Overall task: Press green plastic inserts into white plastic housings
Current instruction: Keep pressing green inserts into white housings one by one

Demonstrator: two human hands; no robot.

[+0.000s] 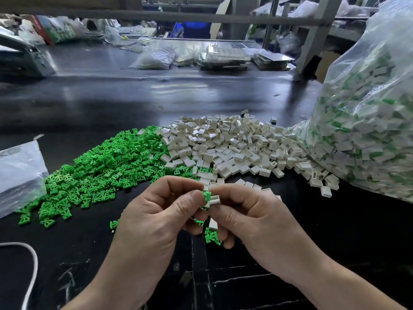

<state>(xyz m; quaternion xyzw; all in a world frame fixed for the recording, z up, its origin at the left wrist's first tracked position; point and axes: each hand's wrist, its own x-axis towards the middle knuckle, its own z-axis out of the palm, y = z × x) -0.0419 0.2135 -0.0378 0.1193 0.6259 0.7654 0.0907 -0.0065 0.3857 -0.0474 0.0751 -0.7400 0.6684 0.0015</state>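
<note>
My left hand (156, 211) pinches a small green insert (206, 195) between thumb and forefinger. Its tip meets the mouth of a white housing (214, 200), which my right hand (252, 218) pinches. Both hands hover above the dark table's near edge. More green inserts (211, 237) and a white housing (212, 223) sit curled inside my right hand's lower fingers. A wide heap of loose green inserts (100, 168) lies to the left. Beside it on the right spreads a heap of empty white housings (234, 146).
A big clear bag (366, 121) of white housings with green inserts stands at the right. A flat clear bag (20, 173) lies at the left edge, and a white cord (33, 265) curves near the front left. Bags and trays (223, 57) crowd the far side of the dark table (111, 97).
</note>
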